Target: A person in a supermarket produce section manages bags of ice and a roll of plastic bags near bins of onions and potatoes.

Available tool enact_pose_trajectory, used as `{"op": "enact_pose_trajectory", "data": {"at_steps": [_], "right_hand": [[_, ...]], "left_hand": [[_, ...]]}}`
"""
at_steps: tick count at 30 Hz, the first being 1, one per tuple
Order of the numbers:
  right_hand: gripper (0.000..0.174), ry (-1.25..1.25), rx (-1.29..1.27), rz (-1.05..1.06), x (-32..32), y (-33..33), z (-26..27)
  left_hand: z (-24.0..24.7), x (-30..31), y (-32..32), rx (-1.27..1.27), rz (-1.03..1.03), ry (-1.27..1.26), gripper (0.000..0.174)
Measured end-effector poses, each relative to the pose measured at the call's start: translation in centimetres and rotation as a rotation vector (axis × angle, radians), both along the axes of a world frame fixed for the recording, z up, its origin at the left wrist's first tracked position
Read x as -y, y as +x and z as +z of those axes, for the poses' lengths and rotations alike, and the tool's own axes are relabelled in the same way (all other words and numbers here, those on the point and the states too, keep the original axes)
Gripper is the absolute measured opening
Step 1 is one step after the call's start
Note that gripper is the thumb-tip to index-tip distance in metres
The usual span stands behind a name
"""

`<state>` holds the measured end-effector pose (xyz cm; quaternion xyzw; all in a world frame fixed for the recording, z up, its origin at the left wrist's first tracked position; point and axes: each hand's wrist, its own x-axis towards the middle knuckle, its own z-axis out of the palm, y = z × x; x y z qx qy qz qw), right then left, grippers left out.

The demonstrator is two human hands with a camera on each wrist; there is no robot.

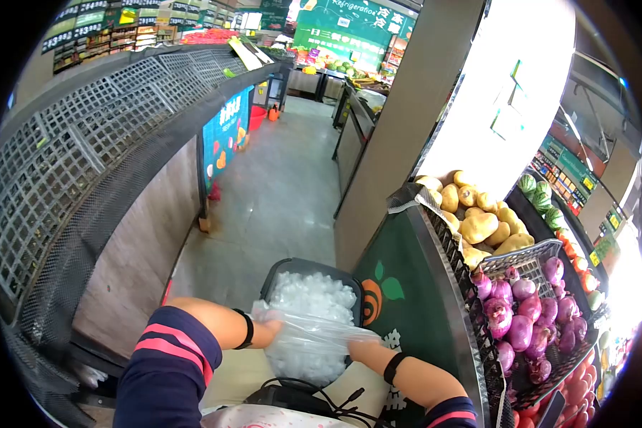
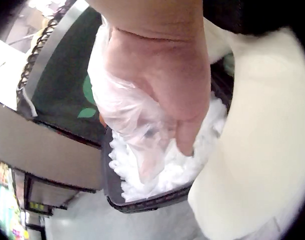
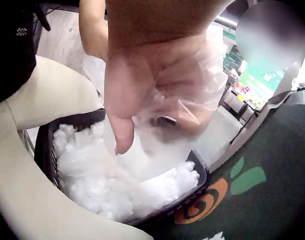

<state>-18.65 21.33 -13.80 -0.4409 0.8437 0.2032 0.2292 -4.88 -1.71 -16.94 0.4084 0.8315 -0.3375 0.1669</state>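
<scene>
A clear plastic bag [image 1: 314, 329] is stretched sideways between my two hands. My left hand [image 1: 267, 333] grips one end; in the left wrist view its fingers show through the film, with the thumb [image 2: 185, 137] outside. The other end is held by my right hand [image 1: 364, 348], whose fingers curl under the film in the right wrist view while the thumb [image 3: 121, 134] points down. Below both hands stands a black basket [image 1: 310, 265], filled with bunched whitish plastic bags [image 1: 310, 289].
At the right, a green-sided stand [image 1: 414, 285] bears potatoes [image 1: 479, 227] and red onions [image 1: 521, 332]. Black mesh crates [image 1: 114, 107] line the left. A grey floor aisle [image 1: 271, 171] runs ahead beside a pillar [image 1: 406, 93]. Dark cables [image 1: 349, 410] lie by my lap.
</scene>
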Motion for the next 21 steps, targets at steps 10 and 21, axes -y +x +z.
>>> {"op": "enact_pose_trajectory", "data": {"at_steps": [10,21], "right_hand": [[0.015,-0.368,0.16,1.523,0.2,3.0,0.4],[0.046,-0.072,0.044,0.102,1.1,-2.0,-1.2]], "left_hand": [[-0.6,3.6,-1.6,-0.014,0.272,0.029,0.025],[2.7,3.9,-2.9,-0.016,0.434,0.148,0.042]]}}
